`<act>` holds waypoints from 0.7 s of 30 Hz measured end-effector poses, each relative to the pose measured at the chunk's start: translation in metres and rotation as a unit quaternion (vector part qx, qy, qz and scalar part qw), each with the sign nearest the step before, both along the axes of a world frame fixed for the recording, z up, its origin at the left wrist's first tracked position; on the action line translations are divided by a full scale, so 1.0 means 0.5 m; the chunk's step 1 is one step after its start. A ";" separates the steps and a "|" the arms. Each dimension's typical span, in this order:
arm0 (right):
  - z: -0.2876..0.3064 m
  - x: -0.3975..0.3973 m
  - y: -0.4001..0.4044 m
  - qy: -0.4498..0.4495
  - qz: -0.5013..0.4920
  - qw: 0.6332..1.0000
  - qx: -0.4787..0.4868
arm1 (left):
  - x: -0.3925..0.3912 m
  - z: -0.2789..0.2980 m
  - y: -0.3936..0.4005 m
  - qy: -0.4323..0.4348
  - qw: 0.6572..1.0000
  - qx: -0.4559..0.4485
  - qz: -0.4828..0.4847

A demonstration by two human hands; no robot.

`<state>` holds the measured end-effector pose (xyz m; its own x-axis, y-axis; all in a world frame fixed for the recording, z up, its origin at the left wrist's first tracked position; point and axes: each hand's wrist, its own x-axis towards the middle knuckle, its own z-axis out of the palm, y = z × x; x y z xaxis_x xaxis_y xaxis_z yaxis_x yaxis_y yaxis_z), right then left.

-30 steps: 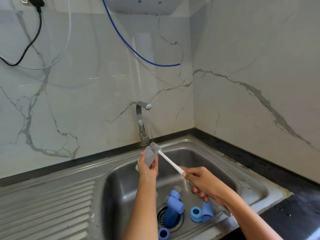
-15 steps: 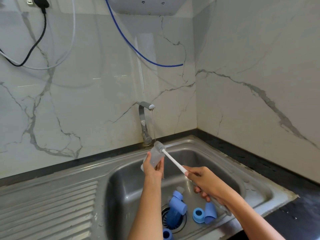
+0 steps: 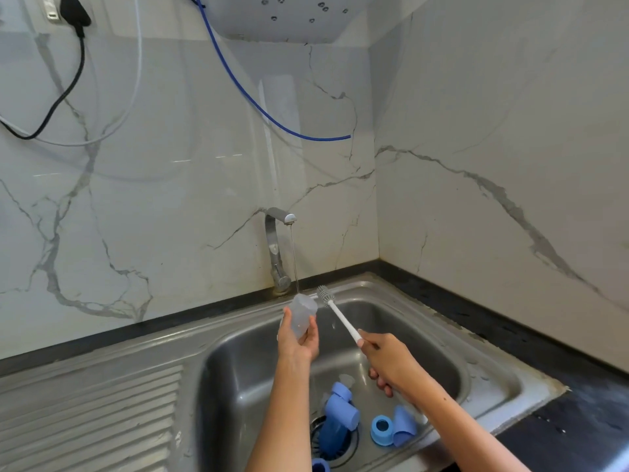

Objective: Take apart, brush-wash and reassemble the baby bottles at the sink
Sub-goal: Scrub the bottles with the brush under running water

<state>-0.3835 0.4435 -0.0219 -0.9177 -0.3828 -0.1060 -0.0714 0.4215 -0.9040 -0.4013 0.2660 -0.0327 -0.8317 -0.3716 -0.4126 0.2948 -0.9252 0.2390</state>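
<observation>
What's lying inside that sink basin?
Blue bottle parts over the drain, plus a blue ring and cap. The forearms cover part of the sink floor.

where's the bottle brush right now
In the head view the bottle brush is held over the sink by the right hand, its bristle head just right of the clear bottle in the left hand, below the tap.

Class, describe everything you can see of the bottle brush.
The bottle brush has a thin white handle that looks plastic and a small grey bristled head. It slants up and left over the sink, head uppermost beside the clear bottle. The right hand grips its lower end.
</observation>
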 end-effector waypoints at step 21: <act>0.018 0.108 -0.173 -0.027 0.079 0.996 0.033 | 0.259 0.076 -0.098 -0.286 0.838 -0.462 -0.044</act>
